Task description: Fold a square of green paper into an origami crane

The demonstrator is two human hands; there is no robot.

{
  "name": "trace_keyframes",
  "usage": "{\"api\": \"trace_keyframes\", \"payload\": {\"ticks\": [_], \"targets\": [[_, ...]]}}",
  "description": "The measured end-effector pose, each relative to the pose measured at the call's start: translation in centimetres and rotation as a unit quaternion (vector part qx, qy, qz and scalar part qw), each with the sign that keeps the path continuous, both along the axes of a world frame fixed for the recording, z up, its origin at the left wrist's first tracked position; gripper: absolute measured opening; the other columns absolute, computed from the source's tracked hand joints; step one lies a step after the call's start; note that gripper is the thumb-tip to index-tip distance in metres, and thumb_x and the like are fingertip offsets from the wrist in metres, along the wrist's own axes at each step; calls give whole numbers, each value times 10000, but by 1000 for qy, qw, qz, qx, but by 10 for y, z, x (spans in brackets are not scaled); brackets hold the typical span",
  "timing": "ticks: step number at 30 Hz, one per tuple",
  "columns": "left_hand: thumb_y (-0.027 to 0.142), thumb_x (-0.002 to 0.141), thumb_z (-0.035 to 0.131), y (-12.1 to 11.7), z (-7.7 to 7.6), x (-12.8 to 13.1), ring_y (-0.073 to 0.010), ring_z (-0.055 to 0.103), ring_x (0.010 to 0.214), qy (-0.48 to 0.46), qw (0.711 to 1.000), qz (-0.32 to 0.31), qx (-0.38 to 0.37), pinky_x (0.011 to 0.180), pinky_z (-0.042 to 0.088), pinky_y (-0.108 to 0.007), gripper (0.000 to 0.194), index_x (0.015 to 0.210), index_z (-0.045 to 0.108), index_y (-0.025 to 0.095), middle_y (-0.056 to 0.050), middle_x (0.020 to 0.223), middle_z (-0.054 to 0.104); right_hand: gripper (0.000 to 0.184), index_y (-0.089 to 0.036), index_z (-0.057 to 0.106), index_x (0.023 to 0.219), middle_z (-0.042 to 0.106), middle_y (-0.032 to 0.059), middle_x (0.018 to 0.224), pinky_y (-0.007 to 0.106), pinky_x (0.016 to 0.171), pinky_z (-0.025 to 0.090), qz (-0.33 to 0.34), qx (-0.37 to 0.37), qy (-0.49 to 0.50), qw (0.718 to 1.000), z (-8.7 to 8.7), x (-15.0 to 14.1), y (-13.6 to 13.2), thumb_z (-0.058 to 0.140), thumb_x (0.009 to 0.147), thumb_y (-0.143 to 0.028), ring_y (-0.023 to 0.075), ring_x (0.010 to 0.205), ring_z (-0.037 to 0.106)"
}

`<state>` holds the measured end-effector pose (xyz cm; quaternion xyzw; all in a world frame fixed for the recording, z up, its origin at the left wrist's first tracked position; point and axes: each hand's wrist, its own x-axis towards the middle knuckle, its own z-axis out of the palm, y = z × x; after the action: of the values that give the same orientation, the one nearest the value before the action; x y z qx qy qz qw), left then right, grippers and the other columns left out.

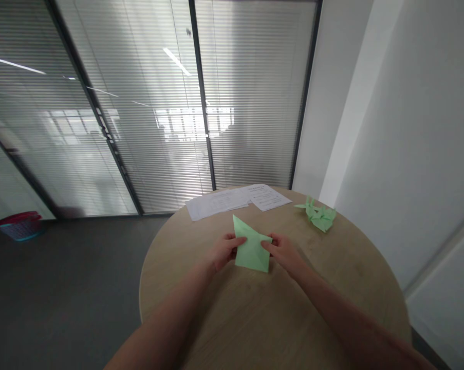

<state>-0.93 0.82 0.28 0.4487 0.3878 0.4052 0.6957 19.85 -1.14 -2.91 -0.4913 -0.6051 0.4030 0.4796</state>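
Note:
A light green sheet of folded paper (252, 253) is held up between my two hands over the round table. My left hand (224, 250) pinches its left edge, thumb on the front face and fingers behind. On the opposite edge, my right hand (281, 248) grips near the upper right corner in the same way. The paper's upper left corner rises to a point, and its lower edge hangs free. Fingers behind the sheet are partly hidden.
Folded green paper figures (319, 215) lie at the table's right rear. White printed sheets (220, 202) overlap along the far edge of the wooden table (232, 318). Glass panels with blinds (170, 154) stand behind, a white wall at right. A red and blue basket (21, 226) sits on the floor.

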Motion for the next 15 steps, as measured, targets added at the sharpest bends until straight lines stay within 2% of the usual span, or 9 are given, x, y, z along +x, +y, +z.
{"api": "trace_keyframes", "payload": {"ticks": [5, 9, 15], "targets": [[263, 709, 820, -5, -11, 15, -240, 718, 763, 32, 999, 20, 18, 704, 569, -328, 321, 957, 725, 84, -169, 966, 766, 139, -220, 608, 879, 685, 6, 717, 249, 540, 454, -60, 20, -54, 997, -3, 1, 4, 631, 806, -336, 175, 639, 635], [276, 750, 773, -10, -15, 26, -265, 731, 795, 45, 997, 47, 30, 705, 575, -346, 300, 985, 729, 95, -168, 978, 770, 125, -222, 573, 834, 653, 13, 737, 265, 567, 466, -106, 62, -90, 988, -2, -1, 4, 625, 798, -330, 179, 669, 623], [285, 749, 781, -11, -13, 27, -231, 714, 723, 30, 995, 95, 27, 633, 552, -305, 264, 946, 727, 117, -146, 927, 771, 166, -234, 580, 884, 660, 70, 1135, 293, 684, 547, -33, 147, -43, 988, 2, -7, -6, 646, 828, -376, 188, 894, 664]]}}
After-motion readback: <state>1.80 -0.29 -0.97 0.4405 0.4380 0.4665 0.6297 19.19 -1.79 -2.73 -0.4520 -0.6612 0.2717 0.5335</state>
